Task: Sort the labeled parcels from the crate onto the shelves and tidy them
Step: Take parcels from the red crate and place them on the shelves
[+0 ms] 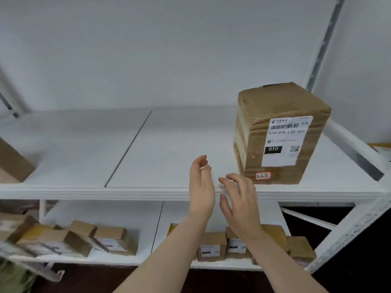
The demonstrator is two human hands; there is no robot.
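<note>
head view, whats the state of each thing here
parcel: upright on upper shelf, label facing out
left hand: open, holding nothing
right hand: open, holding nothing
small parcels: resting on lower shelf

hands (201,187) (241,206): 2 | shelves (63,149) (101,214): 2 | upper-shelf parcels (279,134) (12,163): 2 | lower-shelf parcels (211,246): several, blurred

Both bare forearms rise from bottom centre of frame, converging toward middle. Left hand (201,187) edge-on, palm facing right, fingers loosely curled at top, holding nothing. Right hand (240,205) just right of it, back toward camera, fingers spread and slightly bent, empty. Hands close together, not touching.
</note>
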